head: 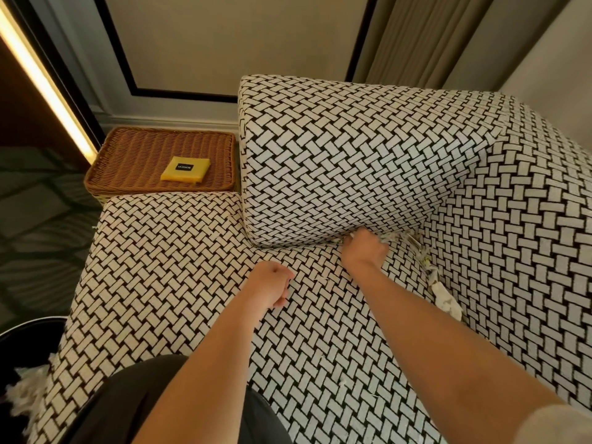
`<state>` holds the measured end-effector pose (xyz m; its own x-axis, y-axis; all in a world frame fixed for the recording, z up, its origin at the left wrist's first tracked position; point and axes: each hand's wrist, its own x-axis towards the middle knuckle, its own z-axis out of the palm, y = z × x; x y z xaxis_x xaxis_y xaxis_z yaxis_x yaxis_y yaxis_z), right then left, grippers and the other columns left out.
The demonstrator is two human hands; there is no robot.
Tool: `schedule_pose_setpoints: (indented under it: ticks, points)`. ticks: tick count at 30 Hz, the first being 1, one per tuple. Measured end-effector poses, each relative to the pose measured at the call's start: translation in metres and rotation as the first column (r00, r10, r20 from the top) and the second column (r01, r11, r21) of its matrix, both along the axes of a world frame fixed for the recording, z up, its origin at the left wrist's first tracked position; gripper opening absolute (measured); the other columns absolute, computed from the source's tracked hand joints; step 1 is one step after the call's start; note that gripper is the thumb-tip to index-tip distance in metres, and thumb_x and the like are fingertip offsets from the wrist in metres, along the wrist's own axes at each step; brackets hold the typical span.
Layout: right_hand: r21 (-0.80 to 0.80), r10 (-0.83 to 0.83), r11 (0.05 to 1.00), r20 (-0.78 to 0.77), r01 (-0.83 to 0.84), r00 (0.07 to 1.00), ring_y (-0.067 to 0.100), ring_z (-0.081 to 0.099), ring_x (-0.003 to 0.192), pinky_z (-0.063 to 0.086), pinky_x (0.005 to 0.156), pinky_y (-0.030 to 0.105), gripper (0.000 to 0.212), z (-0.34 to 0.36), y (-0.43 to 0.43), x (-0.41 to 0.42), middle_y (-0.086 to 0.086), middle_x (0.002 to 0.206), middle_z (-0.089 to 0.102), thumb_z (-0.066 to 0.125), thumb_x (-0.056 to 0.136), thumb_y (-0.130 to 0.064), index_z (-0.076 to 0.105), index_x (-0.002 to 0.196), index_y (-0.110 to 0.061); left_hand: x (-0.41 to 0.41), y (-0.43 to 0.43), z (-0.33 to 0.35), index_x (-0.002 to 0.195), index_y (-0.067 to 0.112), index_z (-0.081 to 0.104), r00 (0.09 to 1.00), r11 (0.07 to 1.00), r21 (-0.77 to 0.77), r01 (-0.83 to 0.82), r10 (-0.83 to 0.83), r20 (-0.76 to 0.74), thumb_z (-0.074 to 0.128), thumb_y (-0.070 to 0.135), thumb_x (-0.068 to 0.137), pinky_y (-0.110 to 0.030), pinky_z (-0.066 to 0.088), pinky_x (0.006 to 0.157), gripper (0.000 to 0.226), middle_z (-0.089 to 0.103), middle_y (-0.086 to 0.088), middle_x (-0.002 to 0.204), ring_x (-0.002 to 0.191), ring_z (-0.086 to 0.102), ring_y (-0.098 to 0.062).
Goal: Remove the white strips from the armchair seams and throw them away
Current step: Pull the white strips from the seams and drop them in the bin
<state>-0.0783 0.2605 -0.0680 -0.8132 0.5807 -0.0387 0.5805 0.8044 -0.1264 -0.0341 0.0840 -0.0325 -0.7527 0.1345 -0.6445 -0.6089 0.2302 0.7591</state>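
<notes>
While the bin (28, 328) holds strips (27, 387), the basket (128, 155) holds a box (185, 168).

single view | head-worn | faces forward-down | close over armchair (160, 267)

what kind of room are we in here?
Probably a hotel room or lounge: a patterned armchair, a curtain, and a wicker tray holding a small yellow labelled item by the panelled wall.

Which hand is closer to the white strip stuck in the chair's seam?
Right. The right hand is at the seam, gripping the white strip; the left hand is apart, over the seat.
</notes>
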Motion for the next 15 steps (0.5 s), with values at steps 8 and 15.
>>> schedule_pose_setpoints:
  ticks: [8,15]
  points:
    - [-0.186,0.017,0.979,-0.337,-0.085,0.941,0.018,0.051,0.071,0.043,0.077,0.031,0.017,0.000,0.001,0.016,0.010,0.089,0.057,0.046,0.095,-0.013,0.055,0.099,0.000,-0.001,0.007,0.011,0.076,0.005,0.052,0.978,0.956,0.240,-0.167,0.130,0.164,0.039,0.005,0.095,-0.024,0.041,0.052,0.022,0.042,-0.003,0.059,0.052,0.039,-0.013]
    - [-0.426,0.005,0.862,-0.536,-0.275,0.844,0.012,0.048,0.066,0.040,0.054,0.023,0.013,-0.007,-0.023,0.073,-0.003,0.077,0.052,0.043,0.096,-0.015,0.053,0.088,-0.013,0.010,0.020,0.014,0.095,0.001,0.054,0.964,0.936,0.309,-0.168,0.091,0.248,0.037,0.030,0.099,-0.031,0.052,0.069,0.034,0.056,-0.013,0.081,0.074,0.057,-0.021]
